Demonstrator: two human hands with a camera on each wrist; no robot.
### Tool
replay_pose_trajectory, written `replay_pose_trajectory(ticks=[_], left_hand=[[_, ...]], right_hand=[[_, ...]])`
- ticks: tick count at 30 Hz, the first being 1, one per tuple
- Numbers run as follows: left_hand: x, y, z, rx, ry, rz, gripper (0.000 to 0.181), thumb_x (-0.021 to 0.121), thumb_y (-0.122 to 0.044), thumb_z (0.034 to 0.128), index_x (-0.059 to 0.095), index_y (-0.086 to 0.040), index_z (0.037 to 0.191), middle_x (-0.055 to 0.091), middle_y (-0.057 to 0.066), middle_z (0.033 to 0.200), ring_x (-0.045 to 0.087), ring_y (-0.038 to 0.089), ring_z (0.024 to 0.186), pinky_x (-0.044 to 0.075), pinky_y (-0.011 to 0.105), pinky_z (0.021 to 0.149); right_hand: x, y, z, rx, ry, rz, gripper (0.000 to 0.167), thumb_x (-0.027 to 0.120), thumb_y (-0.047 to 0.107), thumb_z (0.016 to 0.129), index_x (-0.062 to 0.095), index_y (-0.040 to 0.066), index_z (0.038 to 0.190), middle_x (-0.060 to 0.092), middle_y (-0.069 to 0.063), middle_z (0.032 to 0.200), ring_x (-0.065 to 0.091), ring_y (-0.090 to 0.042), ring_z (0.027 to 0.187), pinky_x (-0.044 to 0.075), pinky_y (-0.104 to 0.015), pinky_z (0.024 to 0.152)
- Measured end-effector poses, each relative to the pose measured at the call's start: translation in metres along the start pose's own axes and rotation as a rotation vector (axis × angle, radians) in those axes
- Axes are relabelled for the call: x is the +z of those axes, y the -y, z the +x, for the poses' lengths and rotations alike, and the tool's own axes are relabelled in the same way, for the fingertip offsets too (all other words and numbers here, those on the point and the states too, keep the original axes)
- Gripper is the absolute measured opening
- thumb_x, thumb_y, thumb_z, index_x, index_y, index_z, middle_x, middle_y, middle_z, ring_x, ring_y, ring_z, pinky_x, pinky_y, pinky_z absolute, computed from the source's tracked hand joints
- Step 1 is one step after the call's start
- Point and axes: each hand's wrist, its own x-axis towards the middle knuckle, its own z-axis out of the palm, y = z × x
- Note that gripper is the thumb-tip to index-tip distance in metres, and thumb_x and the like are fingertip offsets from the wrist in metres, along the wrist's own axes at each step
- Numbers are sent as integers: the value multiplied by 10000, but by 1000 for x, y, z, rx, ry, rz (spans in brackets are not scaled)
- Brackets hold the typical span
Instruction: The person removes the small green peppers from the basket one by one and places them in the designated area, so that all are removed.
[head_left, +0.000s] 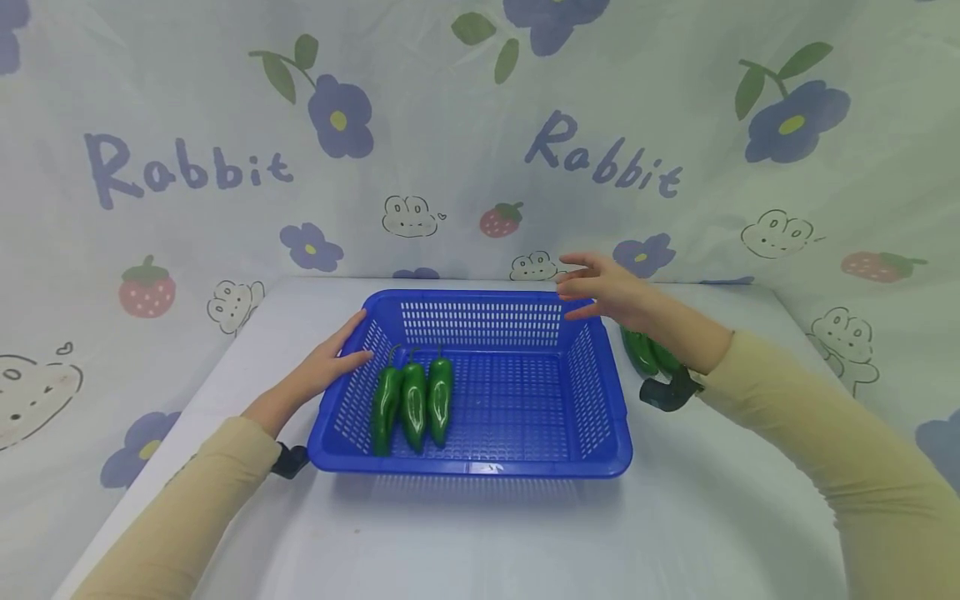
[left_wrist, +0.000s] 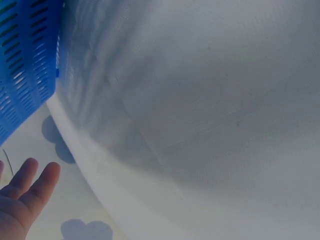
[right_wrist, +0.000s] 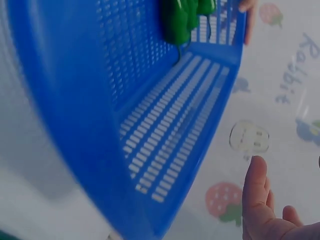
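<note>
A blue plastic basket (head_left: 480, 468) with slotted walls stands on the white table. Three green peppers (head_left: 413, 407) lie side by side in its left part, stems toward the back. My left hand (head_left: 327, 360) rests at the basket's left rim, fingers extended along it. Above the basket's back right corner, my right hand (head_left: 606, 290) hovers with spread fingers and nothing in them. More green peppers (head_left: 640, 352) lie on the table right of the basket, partly hidden by the right forearm. In the right wrist view the right hand (right_wrist: 267, 215) appears apart from the basket's rim.
A white cloth (head_left: 450, 125) printed with flowers, strawberries and rabbit faces hangs behind the table. White tabletop (head_left: 480, 542) extends in front of the basket. Dark wrist straps (head_left: 669, 390) sit near both cuffs.
</note>
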Motion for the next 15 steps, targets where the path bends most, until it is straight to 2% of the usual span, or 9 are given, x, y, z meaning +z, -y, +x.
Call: replay_pose_trajectory(ticks=[8,15], left_hand=[[1,-3,-2,-2,6,5,742,479,-236,921,7,-115,1480,89,289,1484,251,537,1272,258,652,983],[0,0,0,4,-2,4,734,473,-249,926,10,-113,1480,79,277,1491,236,525,1286,233,642,1009]], right_hand=[[38,0,12,-7,60,-25,607,516,39,903,219,61,1431,350,-263,1371,400,-418,1232,464,-486,899],[68,-9,26,32,104,-11,616,529,23,882,240,49,1425,380,-262,1340,411,-397,1227,454,-497,914]])
